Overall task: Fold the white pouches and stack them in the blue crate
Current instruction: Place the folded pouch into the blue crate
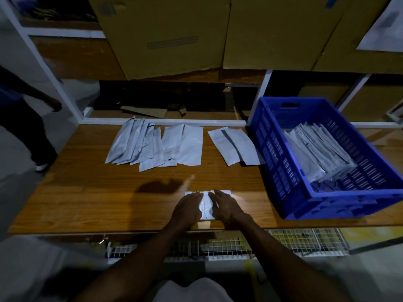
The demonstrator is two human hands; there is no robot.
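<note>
A white pouch (206, 206) lies near the front edge of the wooden table (87, 192). My left hand (188, 207) and my right hand (224, 206) both press flat on it, side by side, covering most of it. Farther back lies a spread pile of several unfolded white pouches (157, 144), with two more pouches (233, 146) to its right. On the table's right side stands the blue crate (283, 162), which holds a stack of folded pouches (316, 153).
Cardboard boxes (196, 33) fill the shelf behind the table. A white shelf frame (163, 122) runs along the table's back edge. Another person (24, 118) stands at the left. A wire rack (283, 240) sits below the table front.
</note>
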